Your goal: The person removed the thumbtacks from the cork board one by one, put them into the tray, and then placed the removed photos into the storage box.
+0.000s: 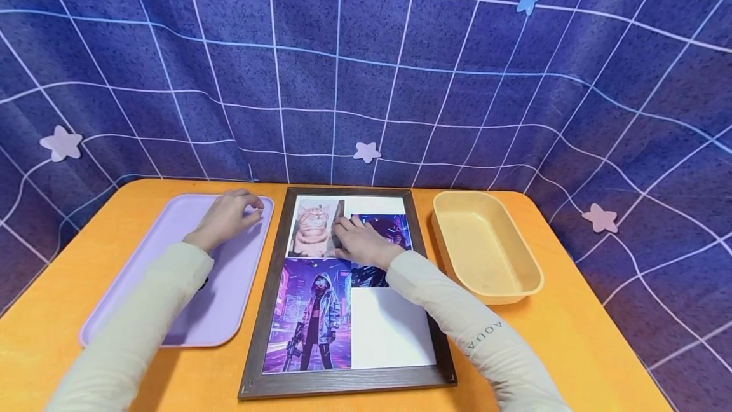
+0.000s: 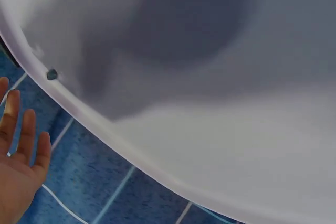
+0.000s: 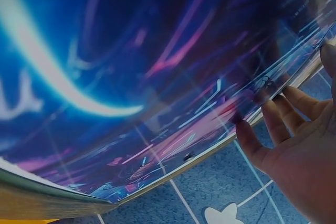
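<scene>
Right hand [image 1: 366, 243]: grip apart, fingertips at cat print [image 1: 312, 234], I judge to hold it flat.
Left hand [image 1: 229, 216]: grip loose, empty above lilac tray [image 1: 231, 310].

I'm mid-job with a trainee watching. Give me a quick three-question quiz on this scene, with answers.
1. Short answer: Which print fills the lower-left part of the picture frame?
2. True or false: The right hand is inside the yellow basin.
3. Fill in the blank: In the head view, the left hand appears over the ____.

Key:
1. The hooded-figure print, a figure in a shiny jacket with a rifle.
2. False; the right hand is over the picture frame, and the yellow basin stands apart, to its right.
3. Lilac tray.
</scene>
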Demonstrator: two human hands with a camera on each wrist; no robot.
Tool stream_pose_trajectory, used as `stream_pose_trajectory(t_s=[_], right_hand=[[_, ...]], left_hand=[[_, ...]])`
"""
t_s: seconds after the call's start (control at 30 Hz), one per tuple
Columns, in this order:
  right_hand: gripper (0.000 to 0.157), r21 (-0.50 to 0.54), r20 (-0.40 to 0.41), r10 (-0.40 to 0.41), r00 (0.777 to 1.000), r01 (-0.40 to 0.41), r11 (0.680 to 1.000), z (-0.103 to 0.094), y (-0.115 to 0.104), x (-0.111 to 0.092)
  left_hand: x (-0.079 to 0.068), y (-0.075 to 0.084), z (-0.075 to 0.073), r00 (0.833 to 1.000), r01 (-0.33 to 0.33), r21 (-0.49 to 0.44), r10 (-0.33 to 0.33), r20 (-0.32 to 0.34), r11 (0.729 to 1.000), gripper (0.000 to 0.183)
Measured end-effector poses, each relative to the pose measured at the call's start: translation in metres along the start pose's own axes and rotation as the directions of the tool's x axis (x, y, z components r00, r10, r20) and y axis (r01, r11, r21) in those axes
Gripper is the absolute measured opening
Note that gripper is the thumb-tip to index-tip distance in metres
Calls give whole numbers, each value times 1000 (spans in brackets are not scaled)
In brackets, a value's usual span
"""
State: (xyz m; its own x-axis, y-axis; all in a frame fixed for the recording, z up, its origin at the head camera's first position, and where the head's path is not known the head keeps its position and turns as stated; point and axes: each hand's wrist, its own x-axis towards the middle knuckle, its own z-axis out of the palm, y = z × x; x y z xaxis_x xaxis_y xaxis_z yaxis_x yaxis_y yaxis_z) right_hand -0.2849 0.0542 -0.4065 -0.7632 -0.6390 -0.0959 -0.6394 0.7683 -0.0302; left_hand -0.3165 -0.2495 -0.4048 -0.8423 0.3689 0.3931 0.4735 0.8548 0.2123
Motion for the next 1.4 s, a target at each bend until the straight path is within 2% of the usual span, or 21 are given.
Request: stream_pose_trajectory(t_s=[0.2,0.5,0.73,0.9,1.4], right_hand=[[54,7,-12,-9,1000,9,1000,0,1,-1],[53,25,-20,-2,1000,2,1000,2,1,1],[53,24,-26,-1,1000,1,1000,2,0,1],[53,24,-15,10,1000,-10,1000,2,0,0],[54,19,-2,22,1000,-21,1000,3,0,2]], left_hand=[[11,13,2,999,-19,-13,20,28,1000,18],[25,27,12,999,-32,-45,33,24,998,15],[34,42,20,996,2,-74,5,84,997,18],[41,49,26,994,-3,-65,10,109,998,25],[47,52,37,988,48,-78,-36,151,996,34]])
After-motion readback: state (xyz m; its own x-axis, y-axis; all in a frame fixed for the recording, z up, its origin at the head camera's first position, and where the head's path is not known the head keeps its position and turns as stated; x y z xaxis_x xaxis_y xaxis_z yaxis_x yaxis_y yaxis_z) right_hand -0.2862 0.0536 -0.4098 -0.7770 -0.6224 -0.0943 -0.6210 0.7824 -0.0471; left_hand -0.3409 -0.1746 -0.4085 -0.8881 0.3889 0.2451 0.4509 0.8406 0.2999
